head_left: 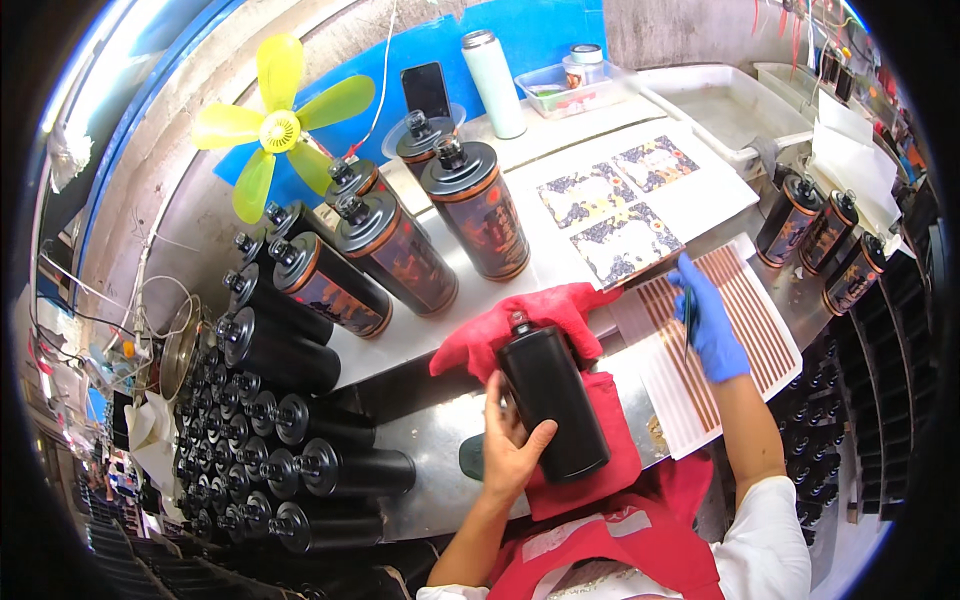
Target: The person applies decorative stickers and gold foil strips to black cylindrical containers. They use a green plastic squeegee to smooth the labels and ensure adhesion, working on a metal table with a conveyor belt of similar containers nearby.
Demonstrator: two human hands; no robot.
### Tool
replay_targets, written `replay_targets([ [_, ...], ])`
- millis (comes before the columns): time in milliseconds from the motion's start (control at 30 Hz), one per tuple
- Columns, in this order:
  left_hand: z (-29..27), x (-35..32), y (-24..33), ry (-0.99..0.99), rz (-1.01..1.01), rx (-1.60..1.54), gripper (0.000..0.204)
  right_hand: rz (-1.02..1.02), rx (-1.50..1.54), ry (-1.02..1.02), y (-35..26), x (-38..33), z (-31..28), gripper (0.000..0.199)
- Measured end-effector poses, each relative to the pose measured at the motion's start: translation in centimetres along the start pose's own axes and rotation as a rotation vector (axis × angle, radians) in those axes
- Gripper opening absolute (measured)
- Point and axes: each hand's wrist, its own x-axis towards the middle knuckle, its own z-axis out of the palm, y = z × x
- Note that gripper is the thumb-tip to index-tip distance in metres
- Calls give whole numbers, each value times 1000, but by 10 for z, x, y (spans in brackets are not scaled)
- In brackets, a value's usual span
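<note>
My bare left hand (512,445) is wrapped round the lower side of a plain matte black bottle (558,405). The bottle leans over a red cloth (612,420), its neck pointing away from me, and a second red cloth part (470,340) is bunched behind its neck. In a blue glove, my right hand (712,335) grips dark tweezers (688,318) pointing down, above a white sheet with brown strips (735,290). Whether the tweezer tips hold a strip is too small to tell. Beyond the strips lies a white stack of printed floral sheets (622,245).
Several decorated bottles (478,220) stand behind the left side of the metal table (430,480). Many plain black bottles (340,465) crowd the left. A yellow-green fan (278,130), a pale flask (494,85) and a white basin (720,110) are at the back. More decorated bottles (788,220) stand right.
</note>
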Motion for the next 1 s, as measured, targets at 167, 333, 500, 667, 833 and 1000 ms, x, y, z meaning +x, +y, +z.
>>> replay_targets([
  [167, 4, 9, -5, -15, -172, -139, 80, -173, 48, 157, 4, 33, 32, 45],
  [333, 2, 11, -1, -20, -185, -89, 82, -167, 111, 177, 12, 29, 22, 28],
  [500, -5, 11, -5, -43, -185, -69, 83, -361, -33, 242, 16, 34, -6, 23],
  [667, -1, 11, -2, -50, -180, -91, 83, -446, -170, 305, -14, 47, -53, 21],
  [833, -4, 13, -4, -58, -160, -66, 84, -717, -501, 250, -64, 43, -78, 17],
  [1000, 1, 13, 4, -22, -165, -57, 85, -752, -717, 183, -96, 9, -43, 29],
])
